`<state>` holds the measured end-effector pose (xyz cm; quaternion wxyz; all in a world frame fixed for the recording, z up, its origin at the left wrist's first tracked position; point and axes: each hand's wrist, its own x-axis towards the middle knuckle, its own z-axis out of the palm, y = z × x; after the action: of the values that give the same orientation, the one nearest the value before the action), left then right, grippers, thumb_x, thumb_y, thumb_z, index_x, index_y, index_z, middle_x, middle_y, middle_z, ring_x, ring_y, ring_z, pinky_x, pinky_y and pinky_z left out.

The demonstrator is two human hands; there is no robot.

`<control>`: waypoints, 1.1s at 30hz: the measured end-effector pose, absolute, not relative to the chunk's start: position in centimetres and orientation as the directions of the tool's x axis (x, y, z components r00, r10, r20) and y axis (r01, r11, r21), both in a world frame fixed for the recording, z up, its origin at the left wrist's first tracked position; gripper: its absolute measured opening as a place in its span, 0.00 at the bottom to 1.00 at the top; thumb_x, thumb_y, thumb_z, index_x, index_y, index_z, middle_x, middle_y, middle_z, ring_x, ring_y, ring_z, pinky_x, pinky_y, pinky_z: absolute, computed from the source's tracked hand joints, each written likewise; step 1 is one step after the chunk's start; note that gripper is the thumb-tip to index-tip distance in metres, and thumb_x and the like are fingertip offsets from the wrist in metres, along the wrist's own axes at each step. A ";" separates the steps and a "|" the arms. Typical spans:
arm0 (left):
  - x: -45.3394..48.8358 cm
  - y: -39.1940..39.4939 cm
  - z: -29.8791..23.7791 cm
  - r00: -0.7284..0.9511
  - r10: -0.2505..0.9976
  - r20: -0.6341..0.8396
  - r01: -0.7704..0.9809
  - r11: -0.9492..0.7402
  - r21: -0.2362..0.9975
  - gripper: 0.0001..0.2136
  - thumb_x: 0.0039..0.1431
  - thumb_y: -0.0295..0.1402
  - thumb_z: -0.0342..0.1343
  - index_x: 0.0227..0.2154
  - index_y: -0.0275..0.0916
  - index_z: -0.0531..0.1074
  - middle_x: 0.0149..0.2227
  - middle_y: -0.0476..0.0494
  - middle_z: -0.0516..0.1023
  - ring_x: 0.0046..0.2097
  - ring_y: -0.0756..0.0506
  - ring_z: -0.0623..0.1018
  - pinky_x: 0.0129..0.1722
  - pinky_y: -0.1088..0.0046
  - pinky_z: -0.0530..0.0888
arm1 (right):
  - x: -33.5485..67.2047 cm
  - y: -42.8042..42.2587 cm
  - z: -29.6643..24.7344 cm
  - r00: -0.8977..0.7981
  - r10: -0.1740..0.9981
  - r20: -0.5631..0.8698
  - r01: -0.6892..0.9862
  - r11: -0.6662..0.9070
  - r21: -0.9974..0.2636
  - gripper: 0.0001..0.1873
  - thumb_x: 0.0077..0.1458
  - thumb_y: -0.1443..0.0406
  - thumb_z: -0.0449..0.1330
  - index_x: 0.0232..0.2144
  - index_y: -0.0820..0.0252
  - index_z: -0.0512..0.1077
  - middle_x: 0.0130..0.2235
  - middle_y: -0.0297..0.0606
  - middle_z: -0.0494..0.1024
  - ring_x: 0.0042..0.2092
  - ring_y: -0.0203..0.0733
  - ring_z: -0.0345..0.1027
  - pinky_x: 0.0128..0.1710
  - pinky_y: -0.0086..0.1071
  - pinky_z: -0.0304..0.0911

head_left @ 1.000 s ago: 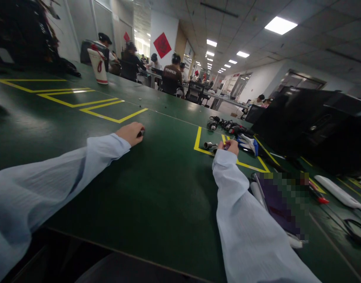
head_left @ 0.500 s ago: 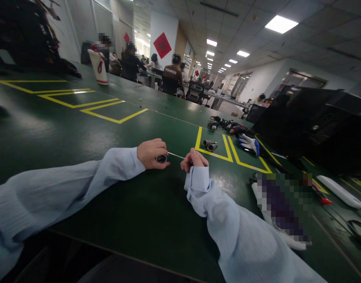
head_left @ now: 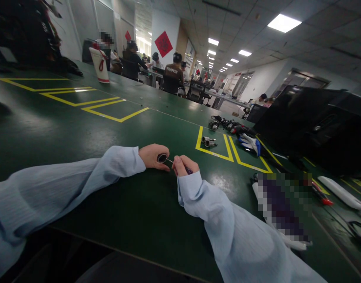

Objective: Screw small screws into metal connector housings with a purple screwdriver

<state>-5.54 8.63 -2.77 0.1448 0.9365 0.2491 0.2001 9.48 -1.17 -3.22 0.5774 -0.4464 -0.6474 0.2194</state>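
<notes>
My left hand [head_left: 153, 156] is closed around a short, round metal connector [head_left: 162, 158], whose dark open end shows between thumb and fingers. Its far part is hidden in the palm. A slim screwdriver [head_left: 188, 170] with a dark purple handle is gripped by my right hand [head_left: 184, 165], most of the handle covered by the fingers. The thin shaft runs left to the connector's open end; whether the tip touches inside cannot be seen. Both hands are just above the green table [head_left: 133, 204], close together.
Two metal connectors [head_left: 209, 141] lie inside a yellow-taped box. Behind them are dark cabled parts [head_left: 224, 124] and a blue-white glove [head_left: 249, 143]. A white pouch [head_left: 294, 244] and a white bar-shaped object [head_left: 342, 192] lie to the right. A paper cup [head_left: 99, 65] stands far left.
My right hand has moved left with the screwdriver, closing the gap to my left hand. The connector in my left hand is tilted more toward the screwdriver.
</notes>
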 end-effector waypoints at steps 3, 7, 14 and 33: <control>-5.4 8.5 -2.8 0.801 0.509 0.316 0.377 -0.838 0.394 0.17 0.44 0.46 0.56 0.23 0.35 0.66 0.21 0.52 0.66 0.25 0.53 0.65 0.24 0.79 0.60 | 9.6 -1.2 -3.2 -0.029 0.818 0.574 0.450 0.524 -0.723 0.18 0.55 0.59 0.47 0.18 0.59 0.63 0.17 0.29 0.62 0.21 0.31 0.55 0.23 0.28 0.51; -5.3 8.3 -2.9 0.815 0.476 0.332 0.365 -0.865 0.345 0.14 0.47 0.43 0.54 0.23 0.35 0.66 0.21 0.51 0.67 0.25 0.52 0.66 0.24 0.79 0.60 | 9.5 -1.5 -2.8 -0.070 0.736 0.674 0.583 0.578 -0.571 0.15 0.54 0.62 0.48 0.17 0.58 0.63 0.20 0.32 0.63 0.24 0.34 0.56 0.28 0.30 0.51; -5.2 7.8 -2.9 0.822 0.437 0.366 0.385 -0.899 0.210 0.05 0.48 0.32 0.51 0.22 0.36 0.64 0.22 0.50 0.68 0.26 0.52 0.68 0.25 0.79 0.63 | 9.8 -0.2 -2.8 0.094 0.918 0.386 0.182 0.365 -0.913 0.19 0.50 0.58 0.50 0.13 0.59 0.64 0.13 0.29 0.62 0.17 0.31 0.53 0.19 0.28 0.49; -5.4 7.7 -2.7 0.812 0.423 0.403 0.389 -0.906 0.167 0.01 0.48 0.26 0.49 0.24 0.36 0.64 0.24 0.48 0.69 0.27 0.52 0.69 0.27 0.79 0.65 | 10.3 1.0 -3.4 0.072 0.987 0.147 -0.247 0.160 -0.956 0.16 0.43 0.57 0.55 0.13 0.61 0.66 0.12 0.29 0.66 0.13 0.29 0.55 0.14 0.25 0.49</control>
<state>-5.39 7.74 -2.75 0.0385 0.9510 0.2133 0.2204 10.35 0.98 -3.38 0.6098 -0.4051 -0.4563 0.5058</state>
